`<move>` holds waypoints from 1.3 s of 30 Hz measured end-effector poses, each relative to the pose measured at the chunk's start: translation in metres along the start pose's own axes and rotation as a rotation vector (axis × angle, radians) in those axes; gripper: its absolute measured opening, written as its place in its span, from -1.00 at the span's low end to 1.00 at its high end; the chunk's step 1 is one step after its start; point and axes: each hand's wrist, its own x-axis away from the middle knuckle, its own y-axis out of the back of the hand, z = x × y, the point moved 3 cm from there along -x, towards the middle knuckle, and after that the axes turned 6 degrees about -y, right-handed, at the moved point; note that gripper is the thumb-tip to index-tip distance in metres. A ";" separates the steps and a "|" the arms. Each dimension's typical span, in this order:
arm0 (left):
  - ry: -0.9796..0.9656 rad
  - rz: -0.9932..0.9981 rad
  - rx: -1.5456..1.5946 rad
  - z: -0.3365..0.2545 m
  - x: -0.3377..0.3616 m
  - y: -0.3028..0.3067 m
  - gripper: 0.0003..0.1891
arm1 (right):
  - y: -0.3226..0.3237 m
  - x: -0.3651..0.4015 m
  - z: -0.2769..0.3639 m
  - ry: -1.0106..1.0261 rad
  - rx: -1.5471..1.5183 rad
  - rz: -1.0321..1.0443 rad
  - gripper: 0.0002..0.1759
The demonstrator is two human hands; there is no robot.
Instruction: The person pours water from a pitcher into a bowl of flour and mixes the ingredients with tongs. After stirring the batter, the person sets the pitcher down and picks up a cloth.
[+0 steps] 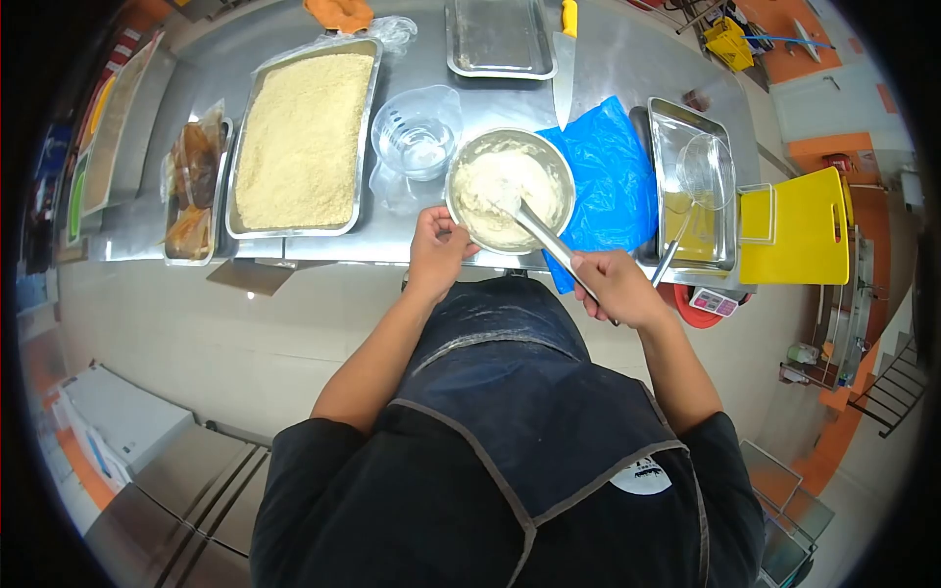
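A round metal bowl (461,220) near the table's front edge holds a thick, pale, lumpy mixture (490,186). My left hand (441,245) is closed at the bowl's near left rim, thumb and fingers pinching it. My right hand (619,286) is wrapped round the long handle of a large metal spoon (545,233). The spoon slants across the bowl's near right rim, and its head is mostly hidden in the mixture. A blue plastic bag (608,186) lies flat right beside the bowl. Left of the bowl stands a clear plastic measuring jug (417,132).
A large tray of pale crumbs (365,147) stands left, beside a smaller tray of bagged brown food (196,186). Behind are a metal tray (500,39) and a yellow-handled knife (564,73). Right are a tray with a whisk (701,167) and a yellow cutting board (799,230).
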 end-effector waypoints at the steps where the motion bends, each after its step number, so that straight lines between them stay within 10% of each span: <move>1: 0.004 0.000 0.000 0.000 0.000 0.000 -0.67 | -0.007 0.005 0.002 0.083 0.021 -0.100 -0.61; 4: 0.022 0.015 0.007 0.003 -0.001 0.000 -0.70 | -0.025 0.008 0.006 0.521 0.521 -0.404 -0.67; 21: 0.106 0.171 0.054 0.010 0.012 -0.011 -0.79 | 0.001 -0.001 0.008 0.368 0.678 -0.554 -0.64; 39: -0.299 0.138 -0.217 0.022 0.013 -0.034 -0.78 | 0.005 0.000 0.017 -0.189 -0.152 -0.136 -0.62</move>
